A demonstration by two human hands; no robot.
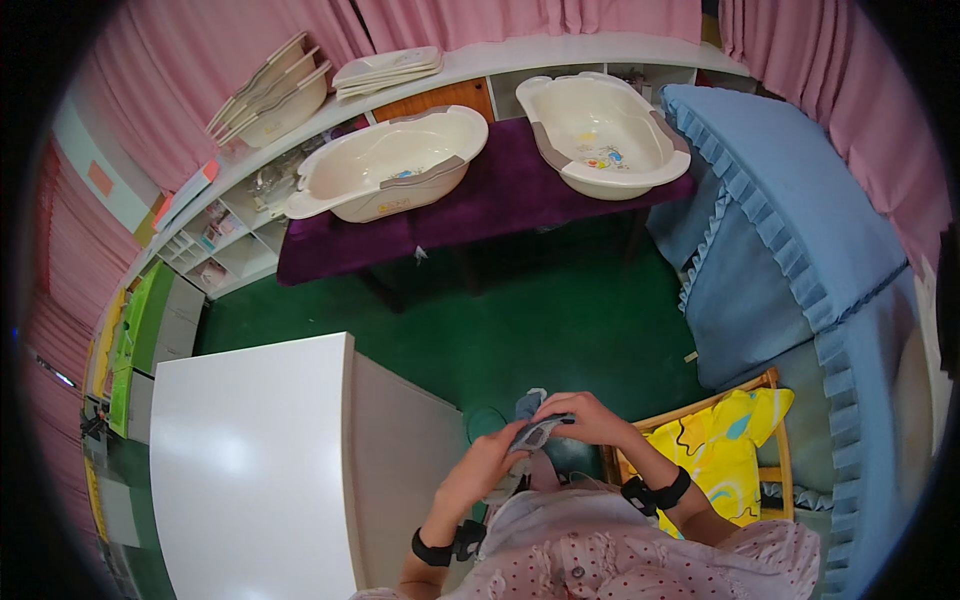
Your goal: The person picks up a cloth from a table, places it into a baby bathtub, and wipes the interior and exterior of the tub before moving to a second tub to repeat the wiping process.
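Close in front of my body, both hands grip a small grey-blue cloth item (541, 432) with a paler grey, mesh-like side. My left hand (492, 458) pinches its near left edge. From the right, my right hand (585, 418) holds the upper edge with bent fingers. Part of the cloth sticks up beyond the fingers, and the rest is covered by them, so its exact kind cannot be made out. Black bands circle both forearms. Behind the cloth, partly hidden by my hands, a round green object (485, 422) stands low down.
A white-topped cabinet (255, 450) stands close on my left. To my right, a yellow patterned garment (715, 450) lies over a wooden-framed chair (785, 440). Ahead, two cream baby bathtubs (400, 185) rest on a purple-covered table (335, 250). Blue frilled covers (800, 200) drape furniture at far right.
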